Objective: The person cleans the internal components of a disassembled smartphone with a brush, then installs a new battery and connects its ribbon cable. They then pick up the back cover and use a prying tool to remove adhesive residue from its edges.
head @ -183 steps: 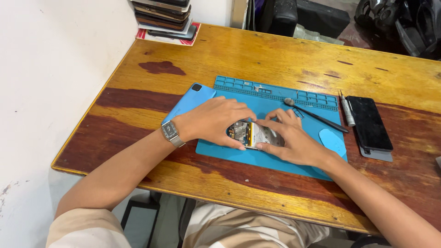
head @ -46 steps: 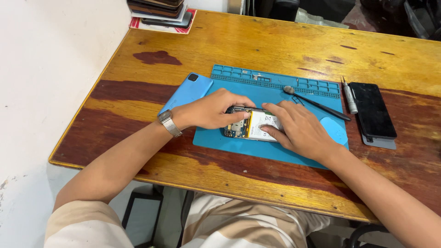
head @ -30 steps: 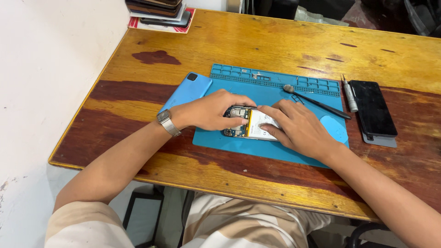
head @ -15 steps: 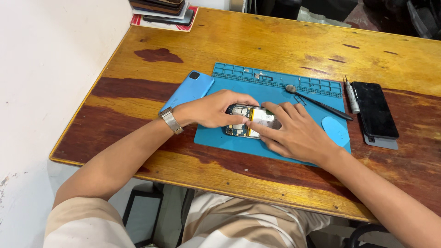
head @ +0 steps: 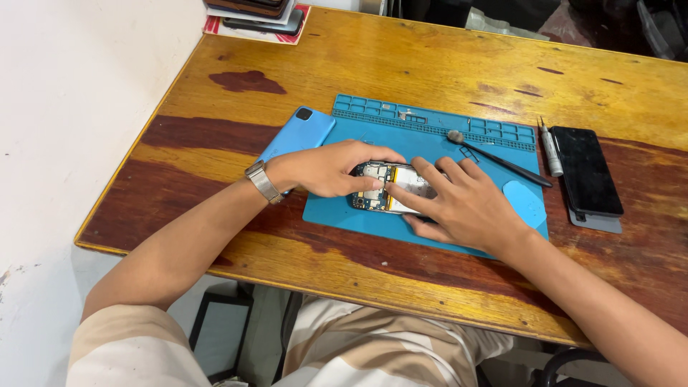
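Bare wooden table (head: pixel 401 64) behind; brush (head: pixel 494 156) and dark phone (head: pixel 584 170) crowd the right

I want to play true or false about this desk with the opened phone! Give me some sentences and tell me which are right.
1. Both hands touch the opened phone. True: left hand and right hand rest on it.
2. The phone lies on a red mat. False: the mat is blue.
3. A wristwatch is on the left wrist. True.
4. The right hand holds the brush. False: the brush lies on the mat, untouched.
5. A black phone lies to the right of the mat. True.
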